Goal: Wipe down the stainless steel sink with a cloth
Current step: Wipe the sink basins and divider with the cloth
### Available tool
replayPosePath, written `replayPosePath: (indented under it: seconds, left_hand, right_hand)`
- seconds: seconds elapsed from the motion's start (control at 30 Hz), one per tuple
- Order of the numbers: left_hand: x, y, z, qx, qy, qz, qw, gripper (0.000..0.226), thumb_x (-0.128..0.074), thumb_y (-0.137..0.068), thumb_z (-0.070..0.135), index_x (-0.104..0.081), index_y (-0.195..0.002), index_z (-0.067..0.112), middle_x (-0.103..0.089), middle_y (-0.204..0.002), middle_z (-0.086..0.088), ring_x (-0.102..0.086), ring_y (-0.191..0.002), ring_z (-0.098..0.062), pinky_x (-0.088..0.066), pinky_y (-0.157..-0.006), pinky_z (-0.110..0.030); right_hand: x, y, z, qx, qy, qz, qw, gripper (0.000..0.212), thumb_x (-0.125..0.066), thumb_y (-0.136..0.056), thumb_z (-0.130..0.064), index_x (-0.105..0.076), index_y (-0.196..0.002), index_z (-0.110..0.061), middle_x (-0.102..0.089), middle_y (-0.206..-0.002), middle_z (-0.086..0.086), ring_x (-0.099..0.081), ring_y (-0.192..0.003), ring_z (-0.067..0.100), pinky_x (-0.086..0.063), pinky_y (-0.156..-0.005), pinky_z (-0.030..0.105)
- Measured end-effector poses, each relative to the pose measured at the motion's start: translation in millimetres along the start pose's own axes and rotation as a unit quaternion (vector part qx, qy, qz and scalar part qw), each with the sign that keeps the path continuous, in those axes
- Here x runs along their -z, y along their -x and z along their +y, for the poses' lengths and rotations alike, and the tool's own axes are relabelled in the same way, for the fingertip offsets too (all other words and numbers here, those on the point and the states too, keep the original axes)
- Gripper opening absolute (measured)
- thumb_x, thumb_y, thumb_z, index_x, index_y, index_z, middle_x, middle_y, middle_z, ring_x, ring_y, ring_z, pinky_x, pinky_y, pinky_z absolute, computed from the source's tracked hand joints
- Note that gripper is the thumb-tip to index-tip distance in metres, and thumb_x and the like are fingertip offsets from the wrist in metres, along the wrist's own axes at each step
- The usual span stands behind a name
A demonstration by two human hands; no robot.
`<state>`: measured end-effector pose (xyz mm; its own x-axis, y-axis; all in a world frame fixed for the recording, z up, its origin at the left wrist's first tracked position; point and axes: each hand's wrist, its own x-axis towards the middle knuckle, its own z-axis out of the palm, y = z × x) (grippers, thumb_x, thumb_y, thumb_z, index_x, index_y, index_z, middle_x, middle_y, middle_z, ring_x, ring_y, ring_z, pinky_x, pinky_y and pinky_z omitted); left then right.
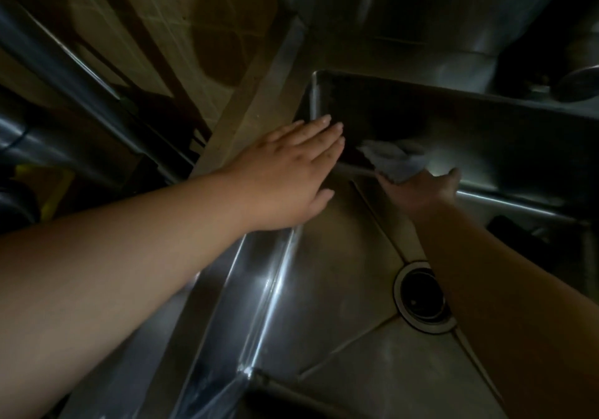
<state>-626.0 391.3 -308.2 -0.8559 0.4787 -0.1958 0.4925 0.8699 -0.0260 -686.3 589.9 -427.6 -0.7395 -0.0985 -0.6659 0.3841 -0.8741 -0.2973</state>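
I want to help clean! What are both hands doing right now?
Left hand: open and flat, fingers spread, holding nothing, over the sink edge.
Right hand: closed on the cloth, down inside the sink.

1. The sink [324,273] is brushed stainless steel, smooth, with glossy streaks along its folded edges.
2. The cloth [395,159] looks soft, pale grey and matt, crumpled into folds.
3. The drain [421,295] has a shiny metal ring.
4. The floor tiles [181,30] look beige and dull, with thin grout lines.
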Motion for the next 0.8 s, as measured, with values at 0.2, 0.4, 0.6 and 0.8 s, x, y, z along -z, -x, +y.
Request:
replayPosePath:
  seconds: [0.2,0.4,0.6,0.8]
  left_hand:
    - [0.6,-4.2,27.9,0.021,0.039,-0.012,0.999,0.067,-0.026,-0.094,0.045,0.005,-0.145,0.013,0.009,-0.156,-0.001,0.012,-0.141,-0.013,0.009,-0.109,-0.027]
    - [-47.3,-4.3,78.7,0.092,0.126,-0.145,0.977,0.068,-0.033,-0.094,0.043,-0.005,-0.145,0.008,0.000,-0.156,-0.008,-0.001,-0.143,-0.022,-0.008,-0.114,-0.035]
    - [-68.7,17.8,102.9,0.147,0.208,-0.234,0.938,0.063,-0.041,-0.090,0.038,-0.024,-0.141,0.006,-0.026,-0.149,-0.014,-0.026,-0.136,-0.029,-0.027,-0.111,-0.043]
    - [-54.8,29.8,85.0,0.176,0.131,-0.158,0.963,0.062,-0.037,-0.093,0.041,-0.022,-0.141,0.003,-0.024,-0.151,-0.013,-0.019,-0.139,-0.026,-0.018,-0.112,-0.035]
  right_hand:
    - [29.4,49.9,-18.4,-0.027,0.166,-0.069,0.983,0.074,-0.030,-0.083,-0.071,-0.057,-0.121,-0.014,-0.064,-0.121,0.015,-0.063,-0.109,0.030,-0.049,-0.091,0.040]
    - [61.8,90.6,-24.3,-0.026,0.226,0.062,0.972,0.033,-0.055,-0.091,-0.032,-0.052,-0.118,-0.013,-0.066,-0.105,0.014,-0.071,-0.076,0.027,-0.057,-0.054,0.036]
    - [88.6,81.4,-42.2,0.066,0.458,0.176,0.869,0.033,-0.057,-0.089,-0.039,-0.057,-0.112,-0.015,-0.063,-0.095,0.007,-0.062,-0.079,0.019,-0.051,-0.067,0.033]
    - [75.1,26.0,-26.8,0.134,0.729,0.108,0.663,0.044,-0.032,-0.101,-0.025,-0.039,-0.134,0.003,-0.052,-0.127,0.021,-0.050,-0.109,0.031,-0.038,-0.091,0.035]
